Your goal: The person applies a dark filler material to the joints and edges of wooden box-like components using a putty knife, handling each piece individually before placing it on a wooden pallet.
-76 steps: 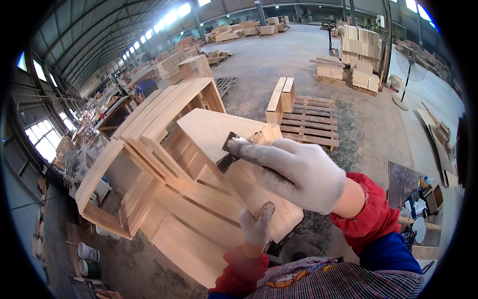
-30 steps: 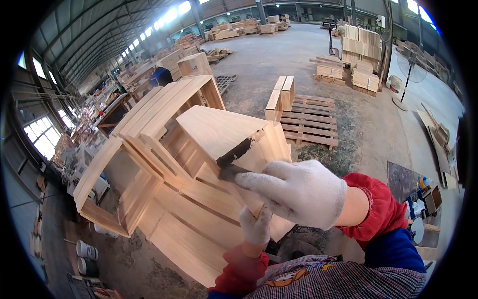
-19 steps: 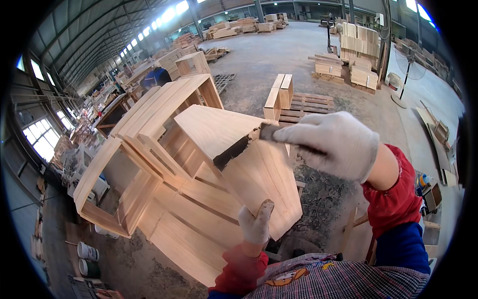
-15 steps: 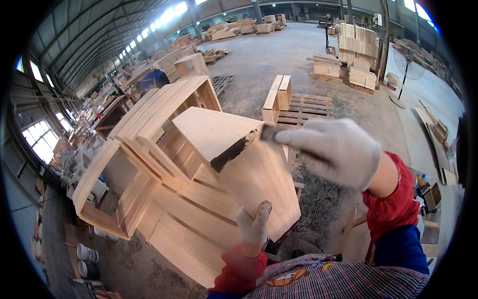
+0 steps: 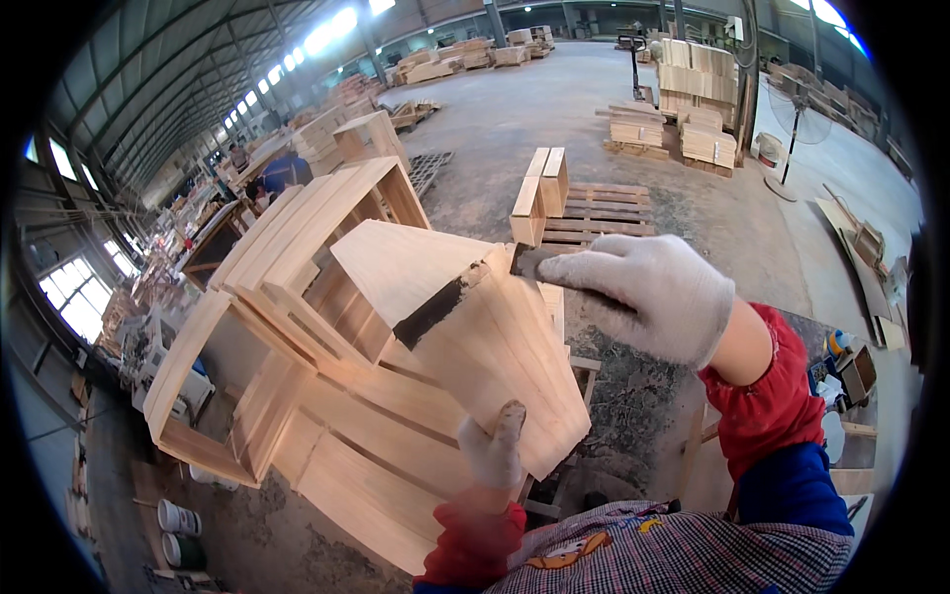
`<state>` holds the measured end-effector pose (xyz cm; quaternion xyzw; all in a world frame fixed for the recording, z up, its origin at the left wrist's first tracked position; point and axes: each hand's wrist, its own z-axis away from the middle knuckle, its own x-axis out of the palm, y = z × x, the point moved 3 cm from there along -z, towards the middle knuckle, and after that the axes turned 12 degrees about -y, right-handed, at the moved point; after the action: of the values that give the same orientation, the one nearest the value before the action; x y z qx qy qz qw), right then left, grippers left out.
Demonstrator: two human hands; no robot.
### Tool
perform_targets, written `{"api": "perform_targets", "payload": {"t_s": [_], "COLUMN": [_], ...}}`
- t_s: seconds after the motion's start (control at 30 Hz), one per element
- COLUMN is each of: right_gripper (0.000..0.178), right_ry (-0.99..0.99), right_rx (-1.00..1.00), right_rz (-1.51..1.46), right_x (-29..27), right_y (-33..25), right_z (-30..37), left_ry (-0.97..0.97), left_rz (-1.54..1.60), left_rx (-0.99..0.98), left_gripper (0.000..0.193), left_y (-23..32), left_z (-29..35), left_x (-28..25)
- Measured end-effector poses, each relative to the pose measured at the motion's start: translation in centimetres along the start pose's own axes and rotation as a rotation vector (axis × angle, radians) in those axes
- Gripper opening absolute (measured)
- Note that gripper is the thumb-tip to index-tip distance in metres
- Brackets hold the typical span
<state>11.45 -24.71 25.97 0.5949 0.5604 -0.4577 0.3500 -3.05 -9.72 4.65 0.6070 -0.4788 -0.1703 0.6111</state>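
Observation:
A pale wooden drawer box (image 5: 510, 361) is tilted in front of me, resting over other wooden frames. A strip of dark brown filler (image 5: 430, 314) covers part of the joint along its upper corner. My left hand (image 5: 492, 450), in a white glove with a stained thumb, grips the box's near lower edge; its fingers are partly hidden. My gloved right hand (image 5: 653, 297) is closed around a flat, dark scraper (image 5: 532, 261). The scraper's blade is at the far end of the filled joint, by the box's top right corner.
Open wooden drawer frames (image 5: 336, 267) crowd the left, under and behind the box. Beyond stand two narrow wooden boxes (image 5: 539, 193) by a slatted pallet (image 5: 599, 210). Stacked boards (image 5: 698, 84) and a standing fan (image 5: 795, 124) are farther right. White buckets (image 5: 178, 518) stand on the floor, lower left.
My right hand and the scraper have shifted slightly left and down in the picture. The whole scene has drifted a little left. My left hand keeps its grip on the box.

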Motion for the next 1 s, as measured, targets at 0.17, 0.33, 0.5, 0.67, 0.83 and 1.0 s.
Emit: {"api": "perform_targets", "payload": {"t_s": [0.17, 0.33, 0.5, 0.67, 0.83, 1.0], "right_gripper": [0.042, 0.042, 0.042, 0.047, 0.04, 0.039], "right_ry": [0.148, 0.295, 0.2, -0.009, 0.037, 0.078], "right_rx": [-0.049, -0.056, -0.07, -0.214, -0.168, -0.087], "right_rz": [-0.334, -0.413, -0.281, -0.13, -0.031, -0.093], "right_x": [3.4, 5.1, 2.7, 2.7, 1.3, -0.1], "right_y": [-2.2, -1.9, -1.8, -4.2, -0.9, 1.8], "right_z": [-0.3, -2.6, -1.8, -1.3, -1.6, -0.2], "left_ry": [-0.034, -0.057, -0.052, -0.057, -0.038, -0.042], "left_rz": [-0.011, -0.01, -0.024, -0.031, -0.029, -0.031], "left_rx": [0.007, 0.007, 0.011, 0.043, 0.051, 0.065], "left_gripper": [0.021, 0.02, 0.016, 0.016, 0.018, 0.021], "left_y": [0.1, 0.6, 0.6, 0.7, 0.7, 0.5], "left_z": [-0.1, 0.2, 0.5, 0.4, 0.4, 0.3], "left_x": [0.1, 0.1, 0.2, 0.3, 0.3, 0.0]}}
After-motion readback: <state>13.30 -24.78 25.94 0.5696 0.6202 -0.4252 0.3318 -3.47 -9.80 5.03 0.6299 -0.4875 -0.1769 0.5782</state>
